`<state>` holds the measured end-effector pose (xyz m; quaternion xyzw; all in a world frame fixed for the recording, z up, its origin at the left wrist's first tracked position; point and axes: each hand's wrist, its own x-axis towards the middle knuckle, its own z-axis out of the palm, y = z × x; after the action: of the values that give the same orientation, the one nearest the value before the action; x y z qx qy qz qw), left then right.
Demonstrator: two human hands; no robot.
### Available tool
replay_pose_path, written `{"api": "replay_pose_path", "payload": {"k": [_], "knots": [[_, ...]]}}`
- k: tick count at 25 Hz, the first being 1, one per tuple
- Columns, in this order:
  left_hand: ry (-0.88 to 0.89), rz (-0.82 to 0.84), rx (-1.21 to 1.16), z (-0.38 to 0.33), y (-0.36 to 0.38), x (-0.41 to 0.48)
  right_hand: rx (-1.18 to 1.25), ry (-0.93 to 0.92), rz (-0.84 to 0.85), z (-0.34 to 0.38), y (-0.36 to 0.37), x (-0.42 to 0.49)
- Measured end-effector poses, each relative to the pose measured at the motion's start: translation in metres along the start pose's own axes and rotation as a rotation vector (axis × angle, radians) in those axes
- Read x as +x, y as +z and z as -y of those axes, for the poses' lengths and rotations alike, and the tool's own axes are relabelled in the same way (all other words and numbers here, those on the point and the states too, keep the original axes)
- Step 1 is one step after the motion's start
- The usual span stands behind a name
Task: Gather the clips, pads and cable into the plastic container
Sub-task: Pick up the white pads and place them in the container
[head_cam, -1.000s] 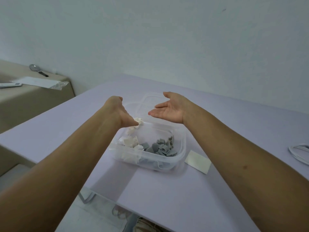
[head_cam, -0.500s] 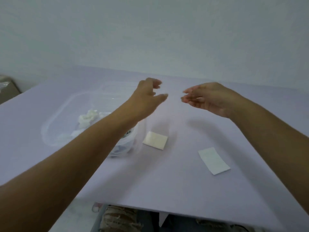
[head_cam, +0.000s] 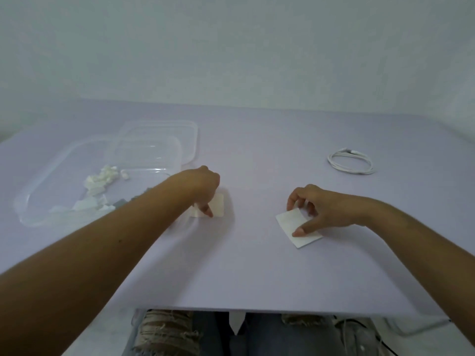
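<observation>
A clear plastic container (head_cam: pixel 25 201) stands at the left of the lilac table and holds white clips (head_cam: pixel 102 178) and grey clips (head_cam: pixel 120 201). Just right of it a cream pad (head_cam: pixel 219 206) lies flat on the table. My left hand (head_cam: pixel 203 186) is curled over this pad, with a fingertip at its near edge. Further right lies a white pad (head_cam: pixel 288 219). My right hand (head_cam: pixel 316 209) pinches that pad between thumb and fingers. A coiled white cable (head_cam: pixel 350 164) rests at the far right, away from both hands.
The container's clear lid (head_cam: pixel 190 140) lies behind the container. The table's (head_cam: pixel 257 273) front edge runs across the bottom of the view, with my knees in ripped jeans (head_cam: pixel 164 332) below it. A plain wall rises behind the table.
The view has swung right and down. Both hands left the container and dropped to the table, the left onto the cream pad and the right onto the white pad. The cable is now in view.
</observation>
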<state>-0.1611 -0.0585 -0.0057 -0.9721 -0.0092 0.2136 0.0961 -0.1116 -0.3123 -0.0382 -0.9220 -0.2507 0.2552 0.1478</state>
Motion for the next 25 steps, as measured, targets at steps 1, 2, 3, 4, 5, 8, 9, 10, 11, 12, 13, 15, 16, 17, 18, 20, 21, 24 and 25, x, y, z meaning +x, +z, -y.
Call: {"api": "replay_pose_path", "payload": {"k": [1, 2, 3, 4, 5, 8, 9, 10, 11, 12, 13, 15, 16, 17, 18, 20, 21, 24, 25], "knots": [[-0.009, 0.005, 0.003, 0.001, 0.000, 0.000, 0.013, -0.009, -0.020, -0.001, 0.002, 0.000], [-0.009, 0.009, -0.008, 0.001, 0.000, 0.001, 0.029, -0.012, -0.037, -0.001, 0.004, 0.000], [-0.001, 0.010, -0.026, 0.001, 0.001, 0.002, 0.039, -0.012, -0.050, -0.001, 0.006, -0.001], [0.013, 0.010, -0.056, 0.001, 0.003, 0.004, 0.040, -0.015, -0.061, -0.001, 0.007, -0.002], [0.027, 0.006, -0.095, 0.001, 0.005, 0.006, 0.038, -0.021, -0.076, -0.001, 0.008, -0.001], [0.058, -0.018, -0.293, 0.001, 0.010, 0.013, 0.097, -0.055, -0.156, -0.003, 0.009, 0.003], [0.066, -0.047, -0.381, 0.002, 0.011, 0.016, 0.157, -0.067, -0.196, -0.003, 0.008, 0.004], [0.070, -0.081, -0.492, 0.002, 0.012, 0.018, 0.252, -0.073, -0.240, -0.001, 0.007, 0.006], [0.071, -0.114, -0.643, 0.001, 0.014, 0.020, 0.382, -0.075, -0.281, 0.002, 0.006, 0.007], [0.069, -0.129, -0.832, 0.001, 0.014, 0.022, 0.528, -0.079, -0.310, 0.006, 0.005, 0.008], [0.072, -0.117, -1.029, -0.001, 0.014, 0.021, 0.664, -0.090, -0.327, 0.011, 0.004, 0.009], [0.099, -0.064, -1.312, -0.003, 0.012, 0.017, 0.817, -0.125, -0.362, 0.022, 0.002, 0.012], [0.119, -0.046, -1.390, -0.004, 0.010, 0.014, 0.828, -0.144, -0.388, 0.027, 0.001, 0.014], [0.139, -0.035, -1.446, -0.005, 0.008, 0.012, 0.810, -0.158, -0.418, 0.031, 0.002, 0.017], [0.154, -0.027, -1.490, -0.005, 0.006, 0.010, 0.788, -0.165, -0.446, 0.034, 0.002, 0.018], [0.165, -0.015, -1.550, -0.006, 0.002, 0.008, 0.794, -0.152, -0.463, 0.036, 0.004, 0.021], [0.163, -0.014, -1.565, -0.007, 0.001, 0.006, 0.819, -0.137, -0.444, 0.037, 0.004, 0.022], [0.149, -0.024, -1.597, -0.008, 0.000, 0.003, 0.859, -0.091, -0.375, 0.040, 0.004, 0.024], [0.139, -0.038, -1.618, -0.008, 0.000, 0.001, 0.864, -0.078, -0.361, 0.043, 0.004, 0.024]]}}
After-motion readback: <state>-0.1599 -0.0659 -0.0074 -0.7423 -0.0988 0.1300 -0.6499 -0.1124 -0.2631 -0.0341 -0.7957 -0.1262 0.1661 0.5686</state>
